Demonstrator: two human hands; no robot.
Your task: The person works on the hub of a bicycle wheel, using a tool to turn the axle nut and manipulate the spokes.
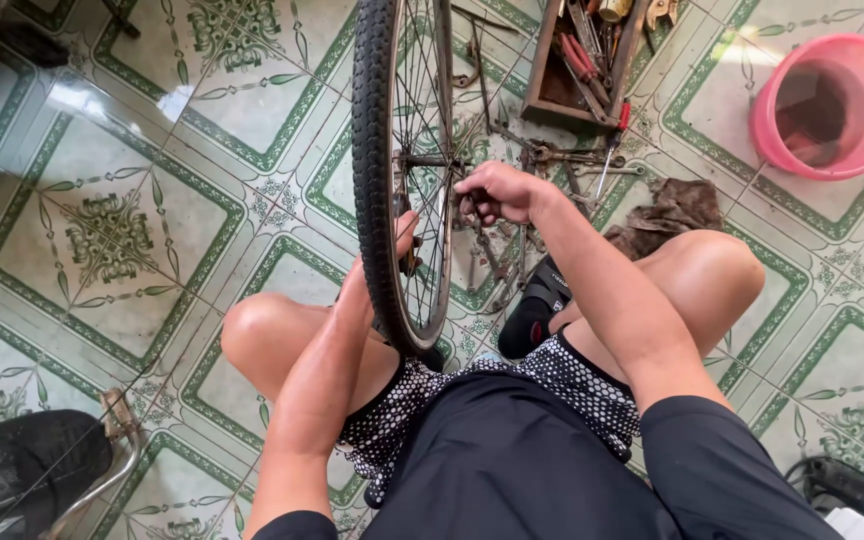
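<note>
Head view, wheel: the bicycle wheel (392, 170) stands upright between the person's bare knees, tyre edge toward the camera, its lower rim near the lap.
Head view, left hand: the left hand (404, 240) lies behind the tyre, mostly hidden; one fingertip shows past the rim beside the spokes. Whether the fingers are spread or curled cannot be told.
Head view, right hand: the right hand (492, 192) is at the hub axle (430, 160), fingers curled and pressed together around a small dark part; what that part is cannot be made out.
Head view, surroundings: loose metal tools (552, 160) lie on the patterned tile floor (112, 230) just beyond the wheel; a wooden tool tray (542, 95), a brown rag (672, 210) and a pink bucket (832, 105) sit further right.
Technique, judged: brace the rim firmly with the left hand so the wheel stays upright; keep the right-hand grip square on the axle fitting, clear of the spokes.
</note>
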